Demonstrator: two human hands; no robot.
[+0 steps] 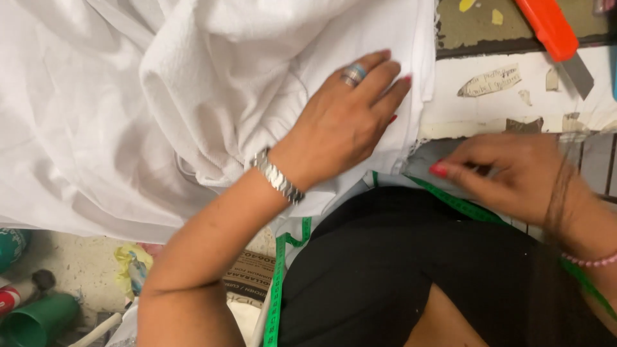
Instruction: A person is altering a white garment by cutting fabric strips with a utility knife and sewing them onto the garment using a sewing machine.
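pressing left hand flat on white cloth.

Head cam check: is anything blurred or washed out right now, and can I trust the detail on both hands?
Head view: the left hand, flat on the white fabric, is sharp, ring and bracelet clear. The right hand at the table edge is motion-blurred, so its grip cannot be read. The fabric is bright, folds faint in places. Soft even light, no hard shadows. The orange knife is slightly soft.

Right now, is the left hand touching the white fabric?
Touching. The head view shows the left hand pressed flat, fingers spread, on the white fabric, with no gap beneath the palm.
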